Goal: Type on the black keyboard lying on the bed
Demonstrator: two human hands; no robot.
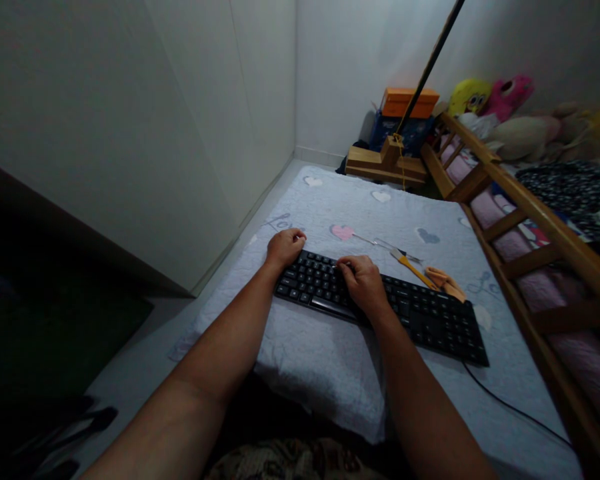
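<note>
A black keyboard [420, 317] lies across a pale blue quilted mattress [330, 360] printed with hearts. My left hand [283, 247] rests at the keyboard's far left corner, fingers curled over its edge. My right hand [363, 283] lies on the keys left of the middle, fingers bent down onto them; what they pinch, if anything, is hidden. Just behind the keyboard lie metal tweezers [380, 243], a yellow-handled tool [411, 265] and a small tan cloth [446, 283].
A black cable [515, 410] runs from the keyboard's right end toward me. A wooden bed rail [510, 187] borders the right side, with plush toys [500, 107] behind. An orange box [410, 101] and a wooden stand with a dark pole [387, 160] sit at the far end. White walls close the left.
</note>
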